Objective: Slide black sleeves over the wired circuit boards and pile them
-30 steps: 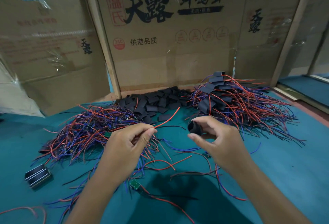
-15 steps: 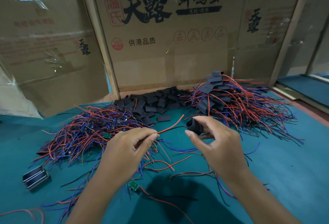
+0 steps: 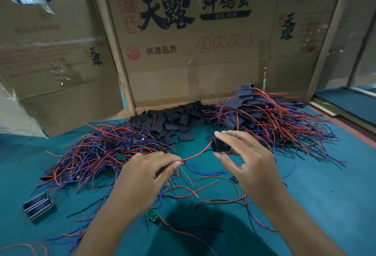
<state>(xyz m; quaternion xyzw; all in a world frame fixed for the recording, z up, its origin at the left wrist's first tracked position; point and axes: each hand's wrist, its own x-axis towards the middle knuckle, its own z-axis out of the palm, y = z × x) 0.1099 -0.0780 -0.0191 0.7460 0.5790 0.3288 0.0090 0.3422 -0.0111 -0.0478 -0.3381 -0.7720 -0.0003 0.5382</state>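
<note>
While the right hand (image 3: 247,162) pinches a black sleeve (image 3: 220,145) between thumb and fingertips, mouth turned toward the left, the left hand (image 3: 145,176) pinches the red and black wires (image 3: 195,155) of one board just beside it. The wire tips meet the sleeve mouth; whether they are already inside I cannot tell, and the board itself is hidden under the left hand. Judged step: threading, early in the sleeving of this piece.

Next move likely calls for feeding the wires right through the sleeve, then pulling the sleeve back along them until it covers the board. Mouth needs to stay squeezed open, since the sleeve looks soft and flat-folding. The wires are thin and floppy, so a grip close to the tips helps.

Taking the held sleeve as landmark: behind it and slightly left lies a heap of loose sleeves (image 3: 179,118), matte black, flat rectangles. Behind and to its right stands the finished pile (image 3: 262,117), sleeved boards with red and blue wires splaying out. To its left is a tangle of bare wired boards (image 3: 105,150), small green boards peeking through. Nearer the camera than the sleeve lies one loose green board (image 3: 152,214) on the teal felt-like worktop (image 3: 325,194). Far left and nearer, a ribbed metal block (image 3: 38,206). Cardboard panels (image 3: 183,56) wall the back.
</note>
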